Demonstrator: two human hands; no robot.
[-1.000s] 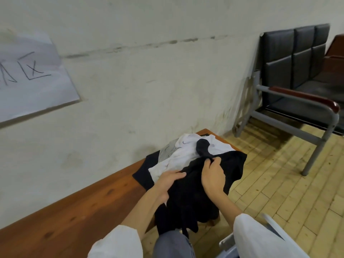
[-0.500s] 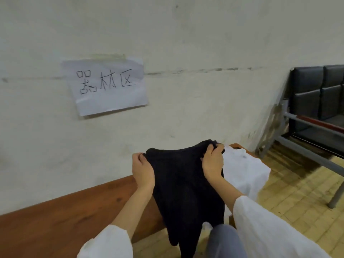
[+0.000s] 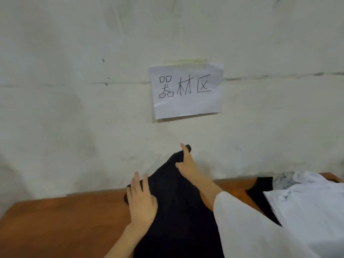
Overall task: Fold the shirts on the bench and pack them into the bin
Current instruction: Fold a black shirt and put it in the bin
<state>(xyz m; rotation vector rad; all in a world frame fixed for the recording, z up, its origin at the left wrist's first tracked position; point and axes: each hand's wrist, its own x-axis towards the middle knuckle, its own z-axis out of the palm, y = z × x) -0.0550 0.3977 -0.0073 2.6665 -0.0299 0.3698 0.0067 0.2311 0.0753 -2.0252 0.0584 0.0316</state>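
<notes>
Left hand (image 3: 141, 202): fingers straight and spread, laid flat on the left corner of the black shirt (image 3: 178, 211), pressing it toward the tabletop (image 3: 61, 224). Its thumb is hidden, so I cannot say whether it hooks under the cloth.

Right hand (image 3: 186, 165): clamped on the opposite corner, pinching the cloth, raised off the tabletop close to the wall (image 3: 74, 108).

Black shirt: stretched between both hands, top edge slanting from low left to high right, body draping toward me over the tabletop's front edge.

Pile (image 3: 309, 205): white, grey and dark garments at the right end of the tabletop, apart from the black shirt.

Bin: not in view.

Step, as I judge it: spreading the black shirt flat before folding. To do it well, I bring the right corner down level with the left and pull the top edge taut so no crease is trapped. I land it on bare wood left of the pile. Soft cloth slips, so I hold both corners until it lies flat.
</notes>
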